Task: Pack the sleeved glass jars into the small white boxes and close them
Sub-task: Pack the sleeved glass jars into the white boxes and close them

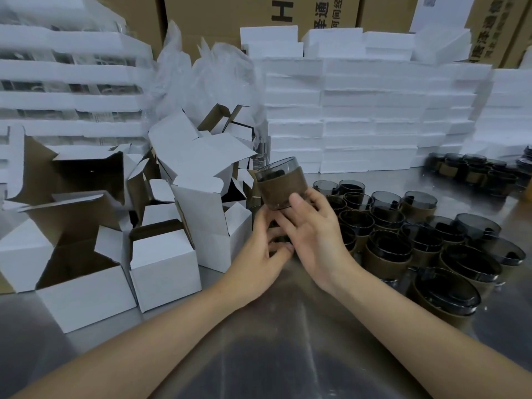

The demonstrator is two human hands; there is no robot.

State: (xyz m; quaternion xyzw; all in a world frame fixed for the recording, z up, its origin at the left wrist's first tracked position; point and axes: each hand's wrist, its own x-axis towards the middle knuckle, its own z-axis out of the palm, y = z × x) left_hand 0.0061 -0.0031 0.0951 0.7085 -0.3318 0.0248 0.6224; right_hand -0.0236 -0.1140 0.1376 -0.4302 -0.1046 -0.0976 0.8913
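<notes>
My right hand (312, 231) holds a dark glass jar with a brown sleeve (275, 185) up above the table, tilted to the left, thumb and fingers round its base. Below it my left hand (263, 249) curls its fingers round a second dark jar (277, 239) that is mostly hidden between both hands. Several open small white boxes (165, 263) stand to the left, flaps up. A crowd of sleeved jars (420, 240) stands on the right side of the table.
White foam slabs (359, 116) are stacked at the back, with more on the left (63, 70). Crumpled clear plastic (201, 67) and brown cartons (316, 12) sit behind. More dark jars (475, 171) sit at the far right. The metal tabletop (273, 355) lies in front.
</notes>
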